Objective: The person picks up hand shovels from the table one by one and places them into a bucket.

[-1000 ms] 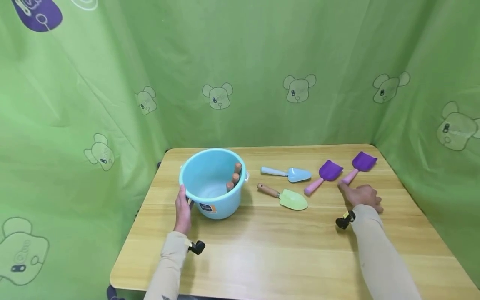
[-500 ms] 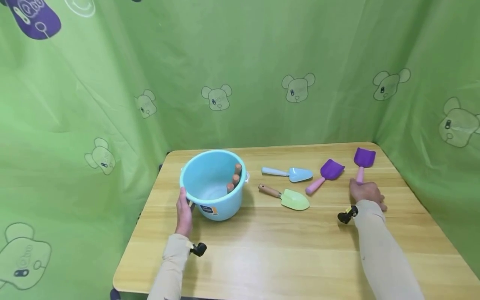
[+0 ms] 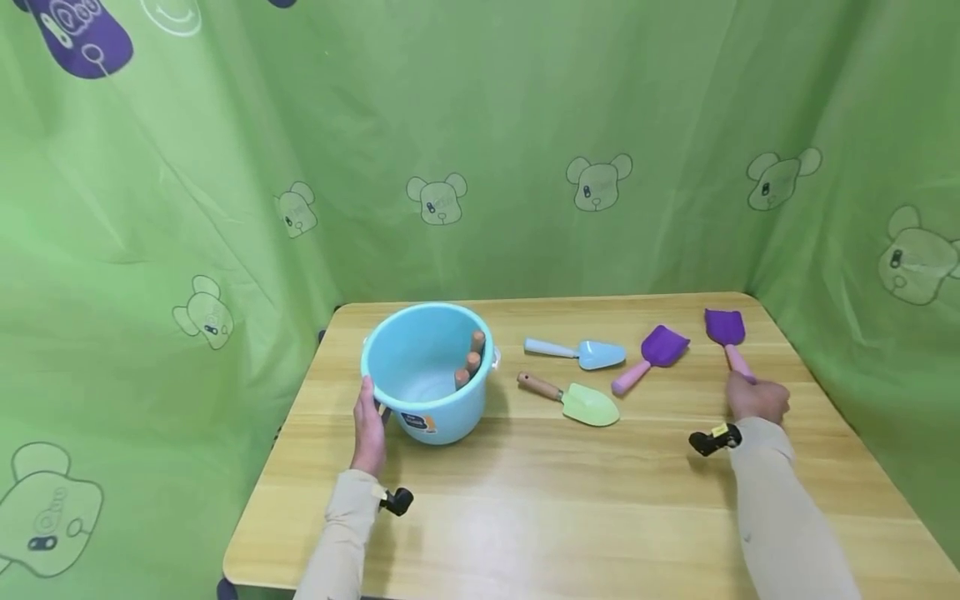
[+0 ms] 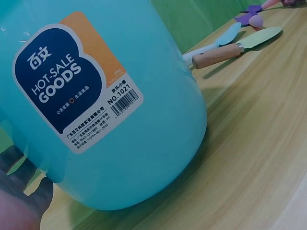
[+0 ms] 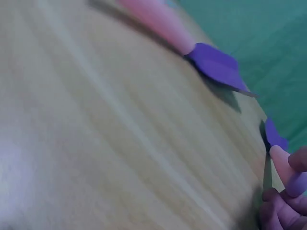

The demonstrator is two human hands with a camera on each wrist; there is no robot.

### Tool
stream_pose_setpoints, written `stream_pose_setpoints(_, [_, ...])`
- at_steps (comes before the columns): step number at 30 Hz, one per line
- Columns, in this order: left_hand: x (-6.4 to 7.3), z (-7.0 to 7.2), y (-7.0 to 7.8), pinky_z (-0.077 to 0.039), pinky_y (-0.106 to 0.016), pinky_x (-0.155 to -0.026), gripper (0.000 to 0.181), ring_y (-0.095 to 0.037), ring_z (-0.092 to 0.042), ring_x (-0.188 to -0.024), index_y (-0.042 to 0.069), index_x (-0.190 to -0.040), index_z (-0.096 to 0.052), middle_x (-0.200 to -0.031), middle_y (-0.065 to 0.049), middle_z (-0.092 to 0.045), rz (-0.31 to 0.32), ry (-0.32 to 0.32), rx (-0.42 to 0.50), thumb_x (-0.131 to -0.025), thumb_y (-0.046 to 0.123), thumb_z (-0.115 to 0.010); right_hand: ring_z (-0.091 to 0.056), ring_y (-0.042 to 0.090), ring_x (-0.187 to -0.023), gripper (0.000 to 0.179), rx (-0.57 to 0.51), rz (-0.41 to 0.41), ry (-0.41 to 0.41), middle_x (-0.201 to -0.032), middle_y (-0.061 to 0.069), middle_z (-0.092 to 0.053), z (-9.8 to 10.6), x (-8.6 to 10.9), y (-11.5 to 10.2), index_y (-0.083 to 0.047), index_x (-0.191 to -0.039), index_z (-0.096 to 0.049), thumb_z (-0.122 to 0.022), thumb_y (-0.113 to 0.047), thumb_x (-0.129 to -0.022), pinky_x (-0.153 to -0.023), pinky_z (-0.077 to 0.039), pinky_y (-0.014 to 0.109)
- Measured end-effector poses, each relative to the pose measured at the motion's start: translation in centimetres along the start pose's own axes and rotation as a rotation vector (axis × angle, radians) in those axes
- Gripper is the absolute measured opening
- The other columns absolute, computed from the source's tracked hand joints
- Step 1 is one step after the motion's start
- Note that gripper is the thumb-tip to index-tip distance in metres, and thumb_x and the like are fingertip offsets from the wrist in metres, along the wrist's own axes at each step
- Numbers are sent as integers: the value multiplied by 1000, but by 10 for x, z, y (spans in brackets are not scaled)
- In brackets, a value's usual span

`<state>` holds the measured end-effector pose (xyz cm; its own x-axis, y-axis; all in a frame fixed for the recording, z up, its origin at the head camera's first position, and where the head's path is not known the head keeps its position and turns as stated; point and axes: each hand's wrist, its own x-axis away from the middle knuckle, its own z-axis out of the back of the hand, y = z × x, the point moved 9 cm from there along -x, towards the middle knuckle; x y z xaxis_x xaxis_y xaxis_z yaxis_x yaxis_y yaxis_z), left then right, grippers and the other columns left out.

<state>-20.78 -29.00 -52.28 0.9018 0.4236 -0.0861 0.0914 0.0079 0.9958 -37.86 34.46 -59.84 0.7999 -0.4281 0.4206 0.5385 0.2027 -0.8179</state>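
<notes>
Rmost purple shovel (image 3: 727,334): pink hdl (image 5: 284,165) pinched betw R fingers (image 5: 271,215); L fingers (image 3: 366,402) spread agst blue bucket (image 3: 459,417).

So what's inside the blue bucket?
In the head view, three brown, handle-like ends show along the right inner wall of the blue bucket. The bucket's near side hides their lower parts, so what they belong to can't be told.

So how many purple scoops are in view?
2. One purple scoop is far right, held by the right hand; the other purple scoop lies left of it, right of the green trowel. The bucket partly hides its inside.
</notes>
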Motion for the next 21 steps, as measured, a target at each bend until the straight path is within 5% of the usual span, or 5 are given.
stream_pose_setpoints(4, [0, 0, 0, -19, -67, -129, 66, -33, -29, -157, 22, -162, -35, -166, -9, -38, -1, 1, 6, -109, 59, -21, -50, 28, -138, 69, -179, -89, 29, -161, 8, -46, 6, 2, 9, -18, -155, -45, -58, -53, -97, -127, -35, 41])
stream_pose_setpoints(7, [0, -1, 0, -19, -66, -129, 64, -32, -28, -157, 25, -161, -36, -166, -8, -38, 3, -2, 10, -109, 60, -22, -58, 15, -118, 47, -295, -160, 60, -135, -8, -65, 13, -1, 18, -36, -136, -57, -67, -53, -94, -125, -36, 31])
stream_pose_setpoints(10, [0, 0, -1, -19, -65, -129, 64, -31, -28, -158, 26, -161, -36, -166, -6, -38, 6, 0, 10, -109, 60, -22, -57, 2, -84, 26, -461, -206, 83, -95, -22, -64, 17, -7, 27, -37, -108, -60, -75, -49, -90, -100, -54, 25])
stream_pose_setpoints(15, [0, 1, -2, -19, -65, -129, 63, -31, -27, -159, 27, -161, -35, -167, -5, -37, 7, 5, 13, -109, 61, -22, -56, 7, -53, 14, -897, -219, 105, -60, -7, -63, 18, -13, 37, -21, -96, -66, -79, -24, -92, -47, -52, 22])
stream_pose_setpoints(21, [-1, 1, -1, -19, -65, -129, 64, -30, -27, -158, 26, -161, -36, -166, -6, -39, -2, 1, 14, -109, 60, -22, -64, 9, -79, 13, -1289, -204, 165, -73, 2, -67, 22, -16, 44, -10, -99, -69, -79, -9, -91, -65, -62, 22])
